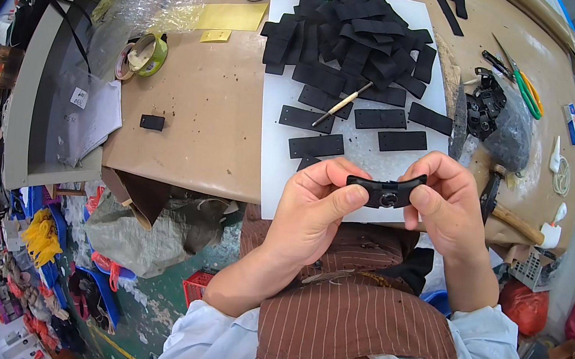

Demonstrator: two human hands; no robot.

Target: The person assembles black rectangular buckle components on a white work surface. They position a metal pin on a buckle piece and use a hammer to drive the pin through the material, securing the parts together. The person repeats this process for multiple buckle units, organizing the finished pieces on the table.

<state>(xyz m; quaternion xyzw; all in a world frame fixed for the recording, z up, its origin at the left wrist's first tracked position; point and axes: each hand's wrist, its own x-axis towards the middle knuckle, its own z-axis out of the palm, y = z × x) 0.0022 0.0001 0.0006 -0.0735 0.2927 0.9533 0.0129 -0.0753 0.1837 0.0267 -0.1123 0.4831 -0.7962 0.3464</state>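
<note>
Striped apron [354, 327] nearest my camera; I see left hand [315, 202] and right hand [453, 204] pinching opposite ends of a bent black strip [373, 191], at near end of white sheet [271, 151]; strip pile [358, 30] beyond.

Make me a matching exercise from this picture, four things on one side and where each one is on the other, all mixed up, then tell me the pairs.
Things:
1. Black piece with round fitting
2. Slim tool with pale handle
3. Scissors
4. Green tape roll

Places:
A. Right part of the table
B. Among black pieces on the white sheet
C. Left part of the table
D. Between the left hand and right hand

Pairs: 1-D, 2-B, 3-A, 4-C.
</note>
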